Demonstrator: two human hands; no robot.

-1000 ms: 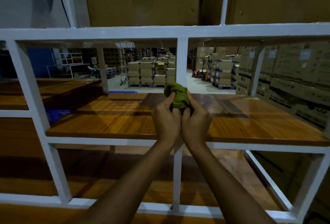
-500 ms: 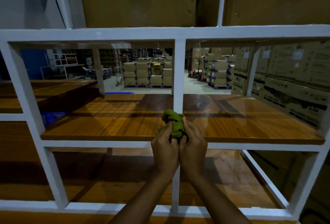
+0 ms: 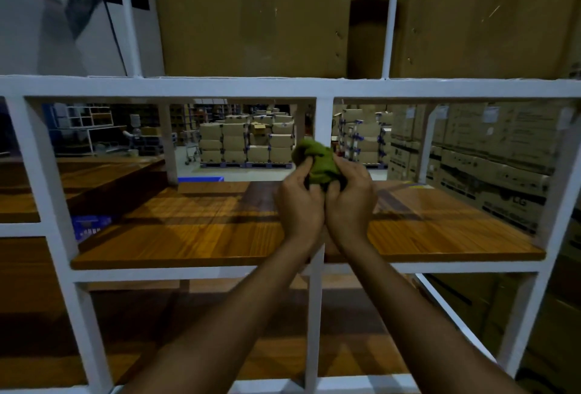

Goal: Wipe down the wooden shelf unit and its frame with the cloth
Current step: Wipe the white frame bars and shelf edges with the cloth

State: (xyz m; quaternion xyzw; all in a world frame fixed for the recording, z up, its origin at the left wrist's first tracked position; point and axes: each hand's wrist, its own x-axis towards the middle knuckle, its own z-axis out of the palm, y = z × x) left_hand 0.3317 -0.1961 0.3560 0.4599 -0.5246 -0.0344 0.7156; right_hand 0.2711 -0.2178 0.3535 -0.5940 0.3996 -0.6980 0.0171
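A bunched green cloth (image 3: 317, 159) is wrapped around the white centre post (image 3: 323, 120) of the shelf frame, just above the wooden shelf board (image 3: 195, 230). My left hand (image 3: 300, 205) and my right hand (image 3: 350, 202) press together on either side of the post, both gripping the cloth. The post is hidden behind my hands from the cloth down to the board's front rail (image 3: 188, 274). A lower wooden shelf (image 3: 188, 340) lies beneath.
Large cardboard boxes (image 3: 251, 13) stand on the tier above. Stacked cartons (image 3: 490, 167) line the right side behind the shelf. Pallets of boxes (image 3: 248, 145) stand across the warehouse floor. A blue crate (image 3: 89, 225) sits low at the left.
Both hands with the cloth slid down the centre post to the shelf rail, then back up to mid-post height. The view has tilted up a little.
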